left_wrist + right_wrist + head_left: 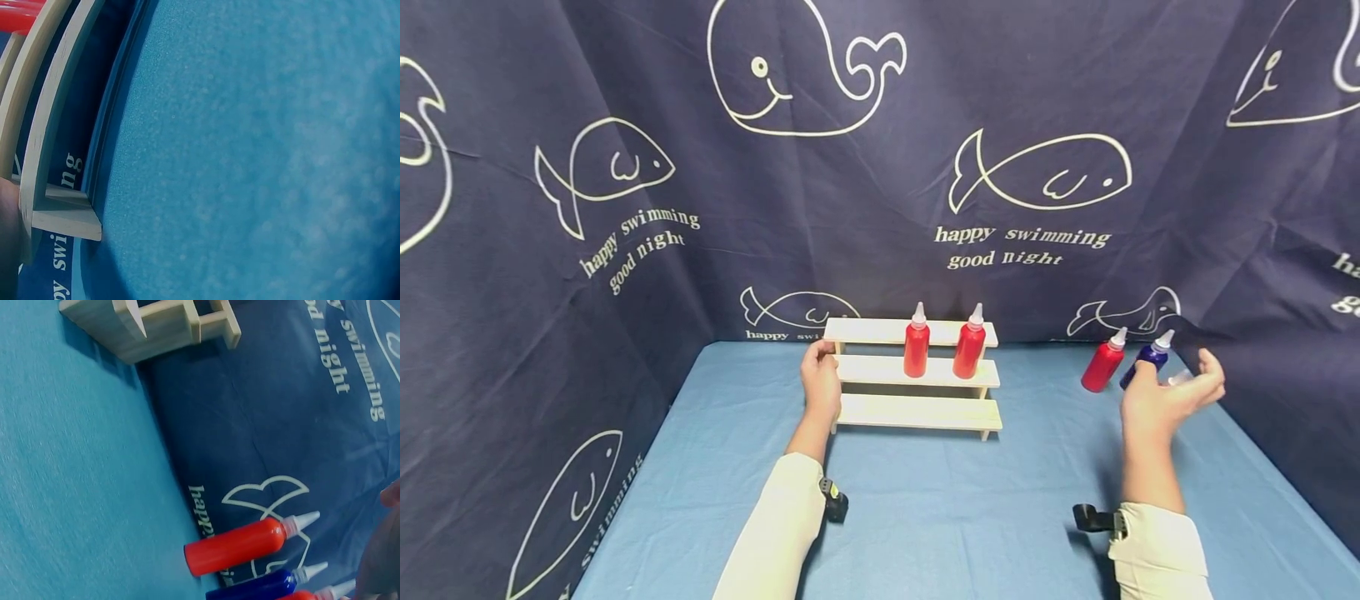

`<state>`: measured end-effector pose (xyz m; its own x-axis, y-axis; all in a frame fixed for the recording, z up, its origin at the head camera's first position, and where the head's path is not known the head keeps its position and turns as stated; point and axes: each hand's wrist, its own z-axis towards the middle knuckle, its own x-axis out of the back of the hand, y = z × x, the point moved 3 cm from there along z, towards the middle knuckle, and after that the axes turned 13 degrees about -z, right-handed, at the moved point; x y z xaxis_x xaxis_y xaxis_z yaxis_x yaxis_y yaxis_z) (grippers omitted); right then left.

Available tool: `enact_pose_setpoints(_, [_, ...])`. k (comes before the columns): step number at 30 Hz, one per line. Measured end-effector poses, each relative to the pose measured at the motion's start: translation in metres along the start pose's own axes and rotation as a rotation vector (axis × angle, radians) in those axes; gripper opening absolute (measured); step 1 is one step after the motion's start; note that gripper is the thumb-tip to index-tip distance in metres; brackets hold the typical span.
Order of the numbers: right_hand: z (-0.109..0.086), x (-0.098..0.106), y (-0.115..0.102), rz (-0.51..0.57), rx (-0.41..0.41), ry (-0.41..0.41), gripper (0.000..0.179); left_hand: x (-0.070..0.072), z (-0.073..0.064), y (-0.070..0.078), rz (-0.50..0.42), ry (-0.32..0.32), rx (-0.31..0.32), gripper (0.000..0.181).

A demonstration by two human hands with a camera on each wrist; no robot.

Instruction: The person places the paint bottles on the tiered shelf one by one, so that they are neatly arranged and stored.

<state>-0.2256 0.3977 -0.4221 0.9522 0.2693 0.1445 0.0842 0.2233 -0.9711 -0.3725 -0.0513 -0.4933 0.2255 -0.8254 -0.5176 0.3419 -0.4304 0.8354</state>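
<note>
A three-step wooden display rack [917, 411] stands on the blue cloth, gripped at its left end by my left hand [822, 379]. Two red squeeze bottles with clear pointed tips, a left one [916, 350] and a right one [970, 350], stand on its middle step. Off to the right are another red bottle [1102, 367] and a blue bottle [1153, 357]. My right hand [1161, 400] is beside the blue bottle, thumb and fingers spread apart. Between them shows the clear tip of a further red bottle [300, 595], its body mostly hidden in the head view.
Dark blue curtain [880, 208] with white whale and fish drawings rises behind and on both sides of the table. Light blue cloth [940, 517] covers the tabletop. The rack's rear step [865, 331] is near the back curtain.
</note>
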Motion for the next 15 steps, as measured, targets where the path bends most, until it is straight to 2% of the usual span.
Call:
enact_pose_setpoints(3, [0.008, 0.004, 0.007, 0.021, -0.096, -0.024, 0.062, -0.001, 0.000, 0.000, -0.001, -0.007, 0.004, 0.033])
enact_pose_setpoints(8, [0.017, 0.013, 0.018, 0.020, -0.200, -0.069, 0.065, -0.003, -0.003, 0.001, 0.012, -0.009, 0.008, 0.034])
enact_pose_setpoints(9, [0.019, 0.015, 0.019, 0.013, -0.222, -0.086, 0.065, -0.005, -0.005, 0.006, 0.014, -0.012, 0.005, 0.034])
enact_pose_setpoints(15, [0.026, 0.018, 0.031, -0.079, -0.323, -0.205, 0.066, -0.002, -0.003, 0.003, 0.006, -0.009, 0.002, 0.034])
